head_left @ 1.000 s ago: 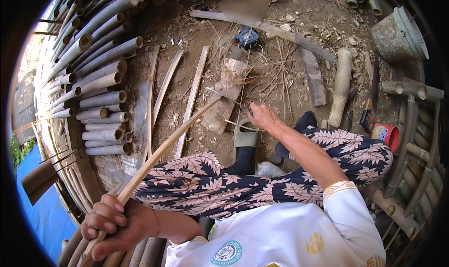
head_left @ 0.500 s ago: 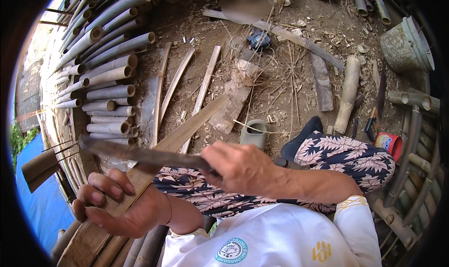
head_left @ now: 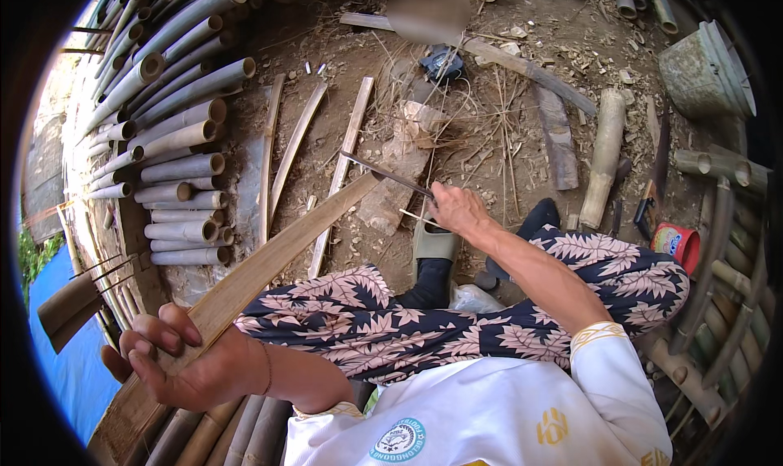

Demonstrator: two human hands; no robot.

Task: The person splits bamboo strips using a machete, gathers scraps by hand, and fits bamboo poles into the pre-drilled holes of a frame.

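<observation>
My left hand is wrapped round a long flat bamboo slat near its close end. The slat slants from the lower left up toward the middle, its far tip over a pale wooden block on the ground. My right hand is closed on the handle of a dark machete. Its blade points left and lies across the slat's far tip, apparently touching it. Most of the handle is hidden by my fingers.
Cut bamboo poles are stacked at the left. Loose strips lie on the earth among shavings. A green clog is on my foot. To the right are a bamboo piece, a saw, a red tub and a bucket.
My right hand has swept the machete forward and away, from above my left hand to the slat's far tip. My left hand keeps its grip on the slat, nearly in place.
</observation>
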